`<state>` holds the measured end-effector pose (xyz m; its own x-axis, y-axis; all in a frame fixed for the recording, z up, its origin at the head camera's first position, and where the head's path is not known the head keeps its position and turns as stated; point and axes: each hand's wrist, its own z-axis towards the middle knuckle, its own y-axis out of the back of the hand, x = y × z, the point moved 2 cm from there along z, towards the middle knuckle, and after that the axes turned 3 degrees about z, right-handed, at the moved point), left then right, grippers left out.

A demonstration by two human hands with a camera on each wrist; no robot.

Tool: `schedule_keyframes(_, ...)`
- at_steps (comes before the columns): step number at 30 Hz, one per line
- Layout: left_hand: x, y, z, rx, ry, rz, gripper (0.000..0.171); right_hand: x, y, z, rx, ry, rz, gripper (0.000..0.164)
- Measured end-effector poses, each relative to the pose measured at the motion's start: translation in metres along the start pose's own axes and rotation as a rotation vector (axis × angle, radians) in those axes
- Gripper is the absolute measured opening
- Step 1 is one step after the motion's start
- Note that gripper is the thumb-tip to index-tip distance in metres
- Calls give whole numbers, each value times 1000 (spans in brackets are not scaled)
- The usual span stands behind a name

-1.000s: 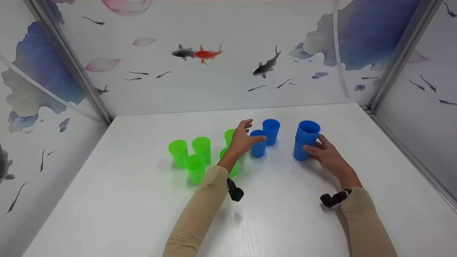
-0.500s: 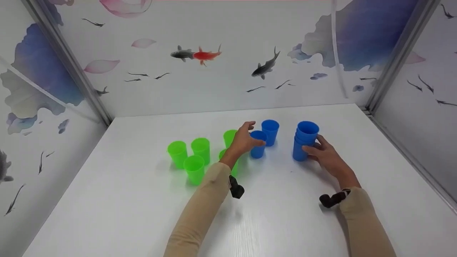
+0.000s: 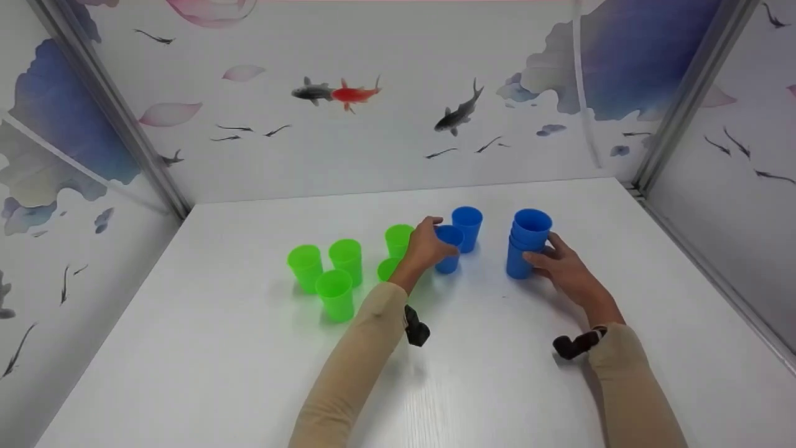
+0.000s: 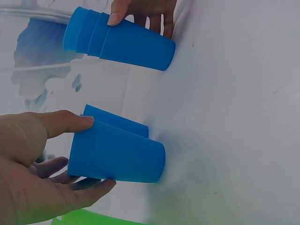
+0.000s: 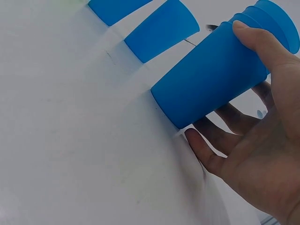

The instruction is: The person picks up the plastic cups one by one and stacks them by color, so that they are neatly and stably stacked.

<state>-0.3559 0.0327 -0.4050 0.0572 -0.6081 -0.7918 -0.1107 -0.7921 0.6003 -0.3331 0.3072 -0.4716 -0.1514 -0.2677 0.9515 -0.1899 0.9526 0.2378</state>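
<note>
Apparently stacking, just before lifting.
Pinching blue cup (image 3: 446, 264) in left hand (image 3: 427, 246); gripping blue stack (image 3: 522, 242), at three o'clock, in right hand (image 3: 567, 267). Likely calls for lifting, nesting.

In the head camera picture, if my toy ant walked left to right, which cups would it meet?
Three bright green, tapered plastic-looking cups → two more matching green cups, partly hidden → two single blue tapered cups → a stack of blue tapered cups.
</note>
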Motion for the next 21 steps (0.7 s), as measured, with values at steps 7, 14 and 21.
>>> schedule_keyframes(7, -5, 4, 0, -36, -19, -17, 68, 0, 0, 1, 1, -4, 3, 114)
schedule_keyframes(14, -13, 9, 0, -38, -35, -40, 68, -1, 1, -1, 0, -10, 3, 117)
schedule_keyframes(21, -22, 12, 0, -41, -74, -85, 67, 0, 1, -2, -3, -13, 1, 116)
